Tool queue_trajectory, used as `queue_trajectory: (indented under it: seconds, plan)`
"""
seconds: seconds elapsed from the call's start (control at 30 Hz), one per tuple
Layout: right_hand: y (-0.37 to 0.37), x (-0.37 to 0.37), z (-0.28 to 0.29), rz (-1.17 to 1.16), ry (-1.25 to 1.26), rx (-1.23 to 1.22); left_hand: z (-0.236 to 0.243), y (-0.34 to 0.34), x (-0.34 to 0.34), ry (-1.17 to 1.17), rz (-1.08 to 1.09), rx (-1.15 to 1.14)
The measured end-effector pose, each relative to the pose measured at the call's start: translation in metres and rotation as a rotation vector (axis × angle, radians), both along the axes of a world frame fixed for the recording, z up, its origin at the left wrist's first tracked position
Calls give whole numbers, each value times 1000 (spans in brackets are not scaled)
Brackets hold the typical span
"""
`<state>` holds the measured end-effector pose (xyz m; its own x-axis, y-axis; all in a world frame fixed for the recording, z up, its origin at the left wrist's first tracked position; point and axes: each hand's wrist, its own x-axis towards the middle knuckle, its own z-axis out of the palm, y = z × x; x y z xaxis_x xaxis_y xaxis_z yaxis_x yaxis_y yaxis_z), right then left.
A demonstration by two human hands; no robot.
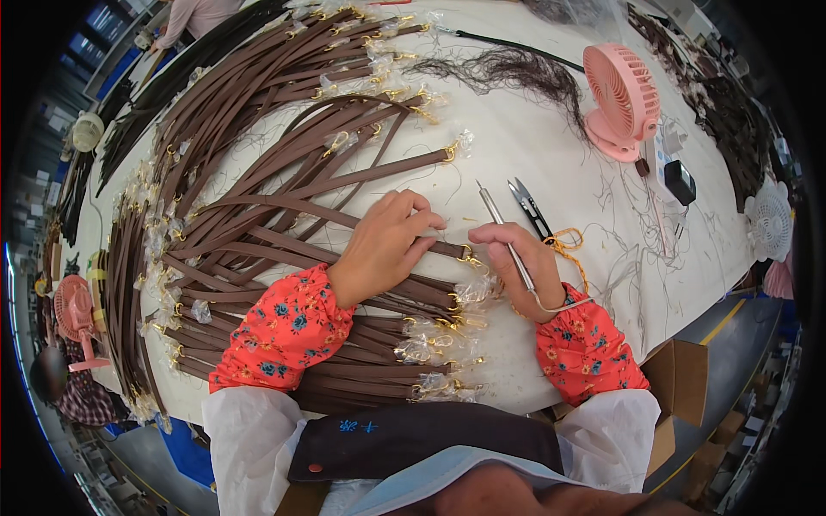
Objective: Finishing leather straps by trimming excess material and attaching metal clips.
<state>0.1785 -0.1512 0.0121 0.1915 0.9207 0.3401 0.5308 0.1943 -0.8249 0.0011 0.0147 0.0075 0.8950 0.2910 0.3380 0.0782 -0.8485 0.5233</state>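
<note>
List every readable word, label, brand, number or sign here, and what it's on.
Dark apron: blue characters near its upper edge, upside down in this view; wording not copied here.
Power strip, white and blue: any markings too small to read.
Black adapter: any marking too small to read.
Silver pen-shaped tool: no legible marking.
</note>
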Motion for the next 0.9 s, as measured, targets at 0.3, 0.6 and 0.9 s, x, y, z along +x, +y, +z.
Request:
queue_trajectory:
  seconds: [0.3,0.6,0.9]
  plan:
    - [-1,-1,-4,14,172,4,-5,-5,9,112,-64,-276]
    - [-6,0,-3,-3,257,21,-9,-5,10,148,-84,-341]
    - [-3,-1,-7,-54,532,8,-5,-9,10,70,-26,-250]
